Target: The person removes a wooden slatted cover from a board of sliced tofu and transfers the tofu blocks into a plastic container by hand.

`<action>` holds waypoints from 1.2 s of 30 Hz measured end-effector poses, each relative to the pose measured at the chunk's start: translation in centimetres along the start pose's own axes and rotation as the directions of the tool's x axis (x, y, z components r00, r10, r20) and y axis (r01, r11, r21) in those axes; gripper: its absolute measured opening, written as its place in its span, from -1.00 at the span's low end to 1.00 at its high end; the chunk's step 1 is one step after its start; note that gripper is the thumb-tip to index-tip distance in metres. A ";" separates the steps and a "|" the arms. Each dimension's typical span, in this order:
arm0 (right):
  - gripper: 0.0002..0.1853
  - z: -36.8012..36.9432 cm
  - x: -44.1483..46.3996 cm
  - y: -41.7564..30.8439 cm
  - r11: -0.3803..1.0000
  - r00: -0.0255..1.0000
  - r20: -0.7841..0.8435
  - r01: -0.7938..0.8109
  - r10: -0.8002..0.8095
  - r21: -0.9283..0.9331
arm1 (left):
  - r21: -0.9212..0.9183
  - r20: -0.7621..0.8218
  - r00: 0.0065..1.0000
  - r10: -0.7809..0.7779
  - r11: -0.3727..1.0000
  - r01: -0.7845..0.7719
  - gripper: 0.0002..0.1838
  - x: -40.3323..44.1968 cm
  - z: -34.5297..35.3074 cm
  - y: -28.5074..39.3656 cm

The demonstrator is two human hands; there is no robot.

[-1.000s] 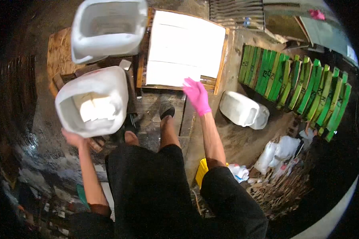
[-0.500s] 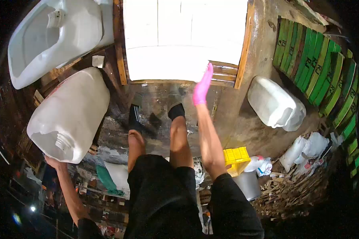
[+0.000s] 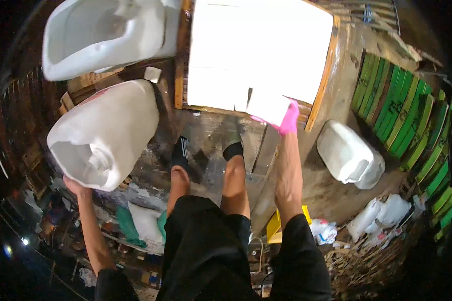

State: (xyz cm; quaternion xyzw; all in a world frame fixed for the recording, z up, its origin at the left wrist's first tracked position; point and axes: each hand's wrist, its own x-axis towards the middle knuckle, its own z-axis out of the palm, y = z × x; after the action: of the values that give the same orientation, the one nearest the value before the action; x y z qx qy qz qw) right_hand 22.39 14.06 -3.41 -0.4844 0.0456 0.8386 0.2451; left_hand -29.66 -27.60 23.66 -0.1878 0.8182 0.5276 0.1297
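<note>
My bare left hand (image 3: 77, 186) is at the lower rim of a large white plastic container (image 3: 113, 125) with a cut opening, its fingers mostly hidden behind the rim. My right hand (image 3: 285, 118), in a pink glove, grips a white block (image 3: 268, 104) at the near right corner of a wooden-framed tray (image 3: 180, 93). Bright white blocks (image 3: 251, 50) fill most of that tray, and slats show beside the gripped one. A small white piece (image 3: 152, 74) lies between the container and the tray.
Another cut white container (image 3: 105, 35) stands at the upper left. On the right are a white jug (image 3: 344, 150) and green slatted frames (image 3: 391, 100). A yellow crate (image 3: 274, 228) and white bags (image 3: 381, 215) sit lower right. My feet are below the tray.
My right hand has closed on a white block, which now sits turned at the tray's near edge. The left container has tilted from its earlier pose, its opening now facing me. The view has shifted.
</note>
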 end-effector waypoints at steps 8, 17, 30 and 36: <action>-0.09 18.3 -19.8 1.9 0.979 0.970 0.215 0.143 -0.111 -0.143 | -0.236 -0.195 0.981 0.020 0.969 -0.067 -0.47 3.0 -2.1 -4.0; -0.14 38.2 -24.1 26.5 0.959 0.893 0.351 -0.242 0.280 -0.149 | 0.200 -0.318 0.928 0.193 0.971 -0.133 -0.55 -1.1 1.1 0.8; -0.29 45.9 -15.3 39.6 0.917 0.897 0.189 -0.387 0.398 -0.094 | 0.123 -0.282 0.953 0.115 0.989 -0.083 -0.61 -0.6 0.9 0.9; -0.28 43.3 -6.8 39.8 0.940 0.937 -0.076 -0.340 0.341 0.020 | 0.169 -0.276 0.950 0.144 0.981 -0.100 -0.59 -0.8 1.1 1.1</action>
State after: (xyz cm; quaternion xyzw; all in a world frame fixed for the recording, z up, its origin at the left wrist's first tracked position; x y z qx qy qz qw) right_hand -27.21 -9.71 18.65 -0.5007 0.1411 0.8486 0.0958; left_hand -29.39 -26.03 24.46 -0.2005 0.8765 0.4375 -0.0091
